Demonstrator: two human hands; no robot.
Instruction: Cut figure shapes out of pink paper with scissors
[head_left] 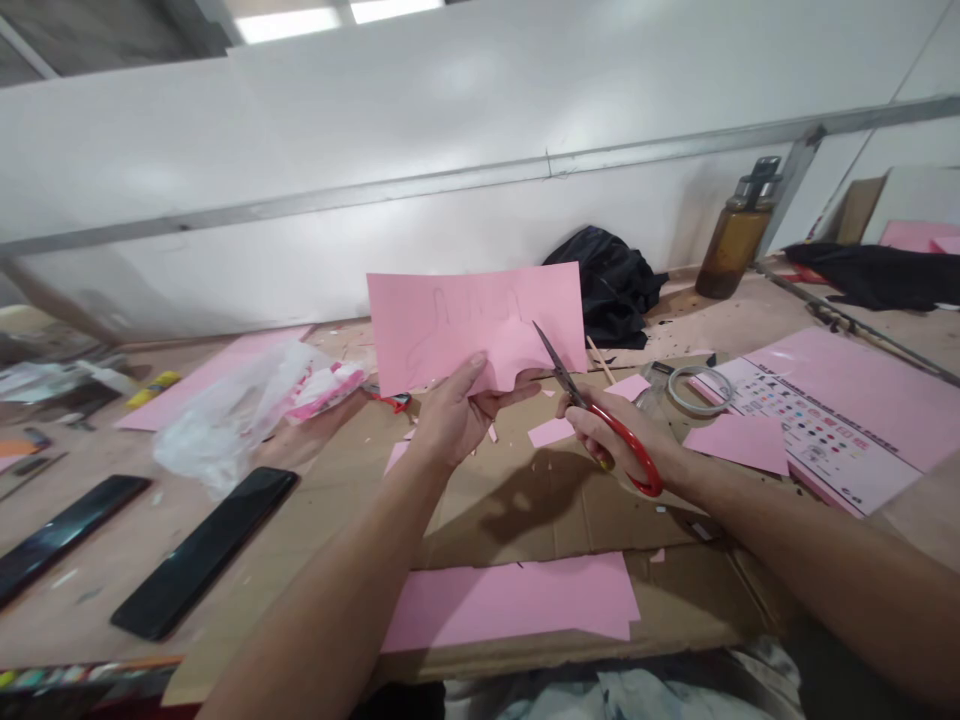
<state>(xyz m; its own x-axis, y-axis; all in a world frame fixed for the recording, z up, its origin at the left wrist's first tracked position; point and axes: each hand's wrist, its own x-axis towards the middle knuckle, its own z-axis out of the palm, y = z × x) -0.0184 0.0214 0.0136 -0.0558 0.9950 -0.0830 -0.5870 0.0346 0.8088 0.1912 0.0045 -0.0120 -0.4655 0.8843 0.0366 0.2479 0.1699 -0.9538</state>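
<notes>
A pink sheet of paper (pixel 405 330) stands raised before me, with a hand-like outline drawn in pencil and a curved cut in its lower edge. My left hand (pixel 465 410) pinches that lower edge, thumb in front and fingers behind. In my right hand (pixel 607 430) are red-handled scissors (pixel 634 450), pointing up and to the left. Their blades lie against the right part of the sheet, near the drawn outline; whether they are parted is hard to make out. Below both hands is a brown cardboard sheet (pixel 465 530) with small pink scraps.
A cut pink strip (pixel 510 605) lies at the front of the cardboard. Two dark phones (pixel 206 550) and a clear plastic bag (pixel 225 430) are on the left. Rightward are a tape roll (pixel 701 390), a printed sheet (pixel 832 420), a black cloth-like bundle (pixel 607 280) and an amber bottle (pixel 735 240).
</notes>
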